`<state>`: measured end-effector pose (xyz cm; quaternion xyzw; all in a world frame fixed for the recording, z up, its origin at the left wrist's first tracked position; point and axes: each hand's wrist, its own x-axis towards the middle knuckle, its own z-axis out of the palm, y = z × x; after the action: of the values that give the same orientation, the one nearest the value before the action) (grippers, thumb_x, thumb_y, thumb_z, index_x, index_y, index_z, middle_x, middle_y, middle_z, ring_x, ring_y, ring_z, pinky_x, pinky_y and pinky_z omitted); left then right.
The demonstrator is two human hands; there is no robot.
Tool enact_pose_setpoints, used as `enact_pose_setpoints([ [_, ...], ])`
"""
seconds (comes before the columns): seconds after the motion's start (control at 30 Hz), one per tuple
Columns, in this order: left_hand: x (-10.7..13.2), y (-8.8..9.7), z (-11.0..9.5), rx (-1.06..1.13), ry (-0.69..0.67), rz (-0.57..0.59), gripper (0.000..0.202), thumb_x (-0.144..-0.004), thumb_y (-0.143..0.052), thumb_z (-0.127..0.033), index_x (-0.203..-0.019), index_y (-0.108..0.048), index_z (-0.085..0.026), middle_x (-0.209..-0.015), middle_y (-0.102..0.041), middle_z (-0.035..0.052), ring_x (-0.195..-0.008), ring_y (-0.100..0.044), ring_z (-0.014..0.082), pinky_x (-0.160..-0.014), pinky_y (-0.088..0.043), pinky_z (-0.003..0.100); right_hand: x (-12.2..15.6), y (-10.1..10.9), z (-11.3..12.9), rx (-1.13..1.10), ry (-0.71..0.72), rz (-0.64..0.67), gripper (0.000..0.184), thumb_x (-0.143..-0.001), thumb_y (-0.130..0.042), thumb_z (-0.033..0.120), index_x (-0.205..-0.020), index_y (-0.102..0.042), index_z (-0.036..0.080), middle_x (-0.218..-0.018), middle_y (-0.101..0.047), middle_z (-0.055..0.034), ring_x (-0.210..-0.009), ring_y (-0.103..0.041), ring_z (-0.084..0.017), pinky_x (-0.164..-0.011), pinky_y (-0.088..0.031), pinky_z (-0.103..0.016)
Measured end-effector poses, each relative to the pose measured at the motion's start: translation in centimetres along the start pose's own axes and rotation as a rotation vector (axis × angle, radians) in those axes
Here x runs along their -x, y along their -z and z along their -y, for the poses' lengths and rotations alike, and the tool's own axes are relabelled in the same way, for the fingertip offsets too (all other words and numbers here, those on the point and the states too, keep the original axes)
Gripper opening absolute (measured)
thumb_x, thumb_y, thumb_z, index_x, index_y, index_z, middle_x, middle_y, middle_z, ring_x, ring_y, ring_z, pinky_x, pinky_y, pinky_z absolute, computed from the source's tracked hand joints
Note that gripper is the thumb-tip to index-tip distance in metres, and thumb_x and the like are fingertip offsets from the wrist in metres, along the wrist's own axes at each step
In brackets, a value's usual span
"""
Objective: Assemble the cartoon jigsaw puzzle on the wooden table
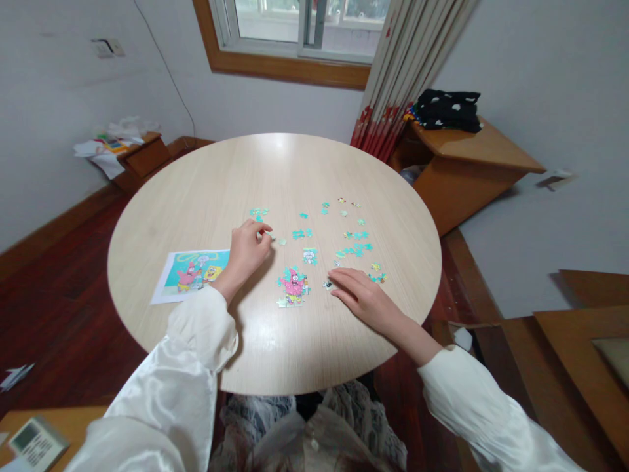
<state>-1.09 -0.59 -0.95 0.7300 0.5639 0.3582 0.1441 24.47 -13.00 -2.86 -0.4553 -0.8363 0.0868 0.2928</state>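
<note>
My left hand (250,248) is over the table left of centre, its fingers bent and slightly apart. A small pale puzzle piece (274,238) lies close by its fingertips; whether they touch it is unclear. My right hand (361,293) rests low on the tabletop with its fingers stretched out. By its fingertips lies a dark-and-white puzzle piece (327,285). Between my hands is a joined section of jigsaw puzzle (293,287) with a pink starfish figure. Just above it sits a smaller section with a pale face (309,255). A printed reference picture (181,272) lies partly behind my left forearm.
Loose turquoise pieces (358,249) are spread to the right, with more pieces (259,212) at the far left of the group. The round wooden table (206,177) has a curved edge. A wooden cabinet (486,151) with black cloth (448,110) stands at the back right.
</note>
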Motion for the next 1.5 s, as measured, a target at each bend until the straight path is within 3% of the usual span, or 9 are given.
enact_pose_setpoints([
  [0.3,0.1,0.0,0.0,0.009,-0.003,0.006,0.016,-0.078,-0.053,-0.01,-0.081,-0.066,-0.019,-0.084,-0.066,0.0057,-0.072,-0.056,0.0188,-0.077,-0.045,0.036,-1.2,0.4,0.3,0.097,-0.057,0.103,0.024,-0.092,-0.057,0.024,-0.113,-0.067,0.022,-0.112,-0.065,-0.0128,-0.107,-0.058,-0.027,-0.089,-0.045,-0.047],
  [0.57,-0.1,0.1,0.0,0.006,0.01,0.031,0.017,-0.079,-0.052,-0.01,-0.082,-0.066,-0.018,-0.086,-0.065,0.0066,-0.075,-0.057,0.02,-0.078,-0.044,0.037,-1.2,0.0,1.0,0.062,-0.079,0.102,0.014,-0.091,-0.058,0.027,-0.099,-0.069,0.023,-0.107,-0.065,-0.0101,-0.104,-0.058,-0.025,-0.087,-0.043,-0.042],
  [0.73,1.2,0.0,-1.9,-0.114,-0.078,0.037,0.017,-0.081,-0.049,-0.01,-0.082,-0.065,-0.019,-0.089,-0.066,0.0075,-0.087,-0.059,0.0235,-0.085,-0.039,0.041,-0.8,-0.7,1.4,0.021,-0.081,0.051,0.014,-0.092,-0.058,0.027,-0.099,-0.069,0.023,-0.105,-0.066,-0.0094,-0.101,-0.06,-0.024,-0.086,-0.043,-0.042],
  [0.9,4.0,-0.9,-5.4,-0.142,-0.337,0.205,0.018,-0.086,-0.048,-0.013,-0.089,-0.065,-0.018,-0.091,-0.067,0.0073,-0.09,-0.06,0.0233,-0.084,-0.04,0.039,-0.6,-1.3,1.4,0.012,-0.086,-0.014,0.013,-0.092,-0.058,0.027,-0.1,-0.068,0.024,-0.101,-0.068,-0.009,-0.098,-0.062,-0.024,-0.085,-0.043,-0.043],
  [1.07,5.1,-1.6,-6.3,-0.174,-0.412,0.383,0.019,-0.087,-0.047,-0.013,-0.086,-0.065,-0.016,-0.086,-0.069,0.0092,-0.083,-0.062,0.022,-0.077,-0.045,0.036,-0.6,-1.4,1.3,0.017,-0.075,-0.019,0.013,-0.091,-0.059,0.027,-0.1,-0.067,0.022,-0.1,-0.068,-0.0089,-0.097,-0.062,-0.023,-0.084,-0.043,-0.042],
  [1.37,4.8,-1.4,-6.0,-0.147,-0.393,0.371,0.019,-0.086,-0.046,-0.011,-0.088,-0.065,-0.016,-0.083,-0.069,0.0087,-0.081,-0.064,0.0216,-0.075,-0.049,0.034,-0.9,-1.5,1.4,0.008,-0.082,-0.003,0.013,-0.092,-0.059,0.028,-0.099,-0.068,0.022,-0.098,-0.068,-0.0082,-0.095,-0.062,-0.023,-0.084,-0.043,-0.041],
  [1.5,4.6,-1.4,-5.5,-0.119,-0.377,0.327,0.018,-0.085,-0.048,-0.012,-0.088,-0.065,-0.017,-0.084,-0.07,0.008,-0.083,-0.065,0.0219,-0.076,-0.05,0.035,-0.5,-1.3,1.3,0.011,-0.077,-0.002,0.018,-0.091,-0.061,0.029,-0.106,-0.068,0.022,-0.101,-0.069,-0.0089,-0.097,-0.062,-0.023,-0.085,-0.044,-0.041],
])
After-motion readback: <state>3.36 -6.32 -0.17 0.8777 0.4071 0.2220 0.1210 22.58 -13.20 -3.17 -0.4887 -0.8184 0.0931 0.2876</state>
